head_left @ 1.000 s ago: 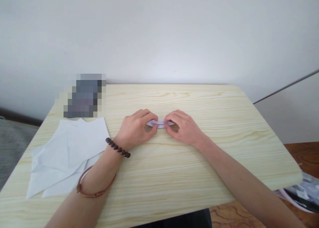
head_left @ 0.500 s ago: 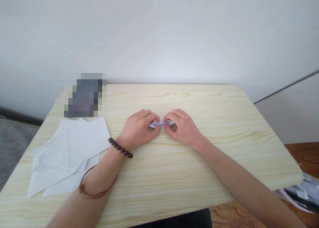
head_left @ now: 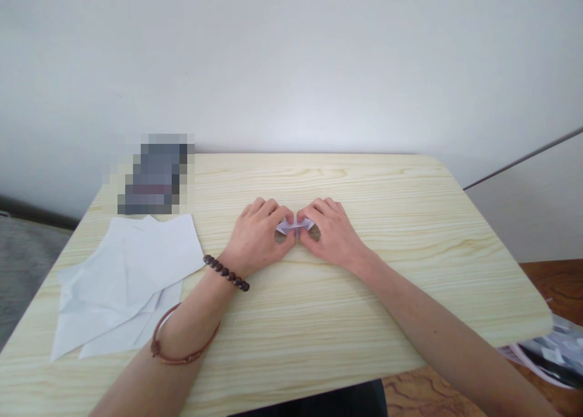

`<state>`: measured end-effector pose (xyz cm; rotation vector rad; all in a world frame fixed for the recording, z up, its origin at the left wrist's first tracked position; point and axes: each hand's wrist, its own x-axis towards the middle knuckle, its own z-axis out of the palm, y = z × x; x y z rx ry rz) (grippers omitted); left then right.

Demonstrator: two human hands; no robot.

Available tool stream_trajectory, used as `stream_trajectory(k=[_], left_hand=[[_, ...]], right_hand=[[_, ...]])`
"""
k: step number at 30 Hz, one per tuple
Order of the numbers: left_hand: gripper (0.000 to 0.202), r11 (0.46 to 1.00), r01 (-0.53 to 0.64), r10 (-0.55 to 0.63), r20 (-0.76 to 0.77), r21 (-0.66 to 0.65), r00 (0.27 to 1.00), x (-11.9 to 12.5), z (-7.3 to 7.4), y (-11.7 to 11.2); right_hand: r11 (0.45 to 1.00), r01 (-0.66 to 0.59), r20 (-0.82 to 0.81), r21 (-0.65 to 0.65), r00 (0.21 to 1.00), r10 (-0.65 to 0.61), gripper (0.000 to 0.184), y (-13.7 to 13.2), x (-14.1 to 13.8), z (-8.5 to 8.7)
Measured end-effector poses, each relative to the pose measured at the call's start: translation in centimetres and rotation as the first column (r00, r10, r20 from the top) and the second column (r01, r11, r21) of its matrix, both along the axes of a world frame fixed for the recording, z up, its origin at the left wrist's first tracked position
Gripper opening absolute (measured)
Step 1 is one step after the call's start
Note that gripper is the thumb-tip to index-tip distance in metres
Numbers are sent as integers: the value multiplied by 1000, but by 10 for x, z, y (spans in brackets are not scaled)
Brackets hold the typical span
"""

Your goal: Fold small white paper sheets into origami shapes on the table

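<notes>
Between both hands, over the middle of the table, is a small piece of folded white paper (head_left: 296, 227). My left hand (head_left: 263, 232) pinches its left part between thumb and fingers. On the right part, my right hand (head_left: 328, 230) has the same kind of pinch, with the fingertips of the two hands close together. The fingers cover much of the paper, so its exact folded shape cannot be made out. A dark beaded bracelet (head_left: 226, 273) and a brown cord bracelet (head_left: 186, 359) are on my left wrist and forearm.
Several loose white sheets of paper (head_left: 122, 277) overlap on the left of the wood-patterned table (head_left: 364, 320). Behind them lies a dark pixelated object (head_left: 155, 174). A white wall (head_left: 291, 65) backs the table. A bin with scraps (head_left: 555, 350) stands at the lower right.
My hands have drawn slightly closer together on the folded paper, the left one shifting a little to the right. Both keep their pinch; the loose sheets have not moved.
</notes>
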<state>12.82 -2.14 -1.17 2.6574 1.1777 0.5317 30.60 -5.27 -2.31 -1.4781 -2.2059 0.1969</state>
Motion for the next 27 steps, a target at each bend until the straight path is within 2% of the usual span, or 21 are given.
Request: stream_trajectory(k=[7,19,27], left_hand=[[20,999,31,-31,-1,-23,1000,-2,-1,1],[22,1000,-7,6,-13,-19,1000,-3,-1,1],[21,999,-30,30,-18,-27,999,-1,1,0]], right_hand=[[1000,-1,15,-19,1000,2,13,-1,2,1],[999,24,70,-30,997,-22,16,-1,4,4],[999,-35,43,-23,998,36,14,0,5,3]])
